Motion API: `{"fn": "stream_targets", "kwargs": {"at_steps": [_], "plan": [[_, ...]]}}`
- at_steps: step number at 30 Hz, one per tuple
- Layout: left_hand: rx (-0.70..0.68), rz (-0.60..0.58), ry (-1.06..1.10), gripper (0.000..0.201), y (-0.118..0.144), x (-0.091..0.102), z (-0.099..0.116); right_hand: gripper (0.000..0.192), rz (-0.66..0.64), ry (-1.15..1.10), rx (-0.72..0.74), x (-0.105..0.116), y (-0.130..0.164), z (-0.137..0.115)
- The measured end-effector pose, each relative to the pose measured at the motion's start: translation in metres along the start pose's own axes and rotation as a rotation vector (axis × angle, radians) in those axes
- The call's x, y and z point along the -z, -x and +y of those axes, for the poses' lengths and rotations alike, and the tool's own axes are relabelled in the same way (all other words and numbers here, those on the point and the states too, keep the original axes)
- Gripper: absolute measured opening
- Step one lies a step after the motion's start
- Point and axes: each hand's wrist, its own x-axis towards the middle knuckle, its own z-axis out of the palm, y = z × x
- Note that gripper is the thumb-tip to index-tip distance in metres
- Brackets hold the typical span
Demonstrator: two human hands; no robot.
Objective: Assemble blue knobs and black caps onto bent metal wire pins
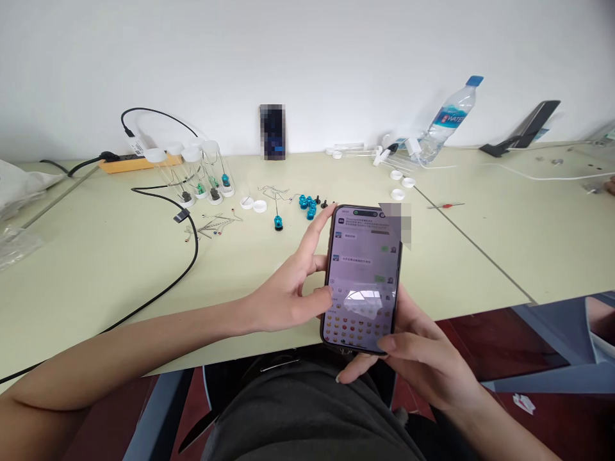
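Observation:
A smartphone point(361, 275) is held upright over the table's front edge, its lit screen showing a chat with rows of emoji and a bright reflection. My left hand point(293, 291) grips its left side, thumb against the lower left edge and index finger reaching up to the top corner. My right hand point(425, 358) supports the lower right side, with the thumb at the bottom right of the screen. Some right fingers are hidden behind the phone. Beyond it lie several shiny blue metal parts point(307, 205), and one blue piece with a thin rod point(278, 221) stands apart.
Clear tubes with white caps point(192, 153) stand at left near an orange power strip point(139, 164). Thin metal rods point(214, 224) and a black cable point(196, 246) lie nearby. Another phone point(273, 131) leans on the wall. A water bottle point(451, 118) tilts beside white caps point(397, 194).

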Motion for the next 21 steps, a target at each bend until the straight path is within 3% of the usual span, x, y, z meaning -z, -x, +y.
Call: {"fn": "stream_targets", "kwargs": {"at_steps": [4, 11, 21], "plan": [[-0.016, 0.002, 0.002, 0.090, -0.0003, -0.0014, 0.0004, 0.087, 0.067, 0.057, -0.003, -0.0001, -0.0003, 0.0012], [-0.015, 0.039, 0.038, 0.088, -0.0008, -0.0032, -0.0024, 0.084, 0.059, 0.070, -0.001, -0.0044, -0.0011, -0.0012], [-0.035, -0.047, 0.039, 0.091, 0.0017, -0.0015, 0.0005, 0.087, 0.117, 0.156, -0.006, -0.0097, -0.0007, -0.0045]]}}
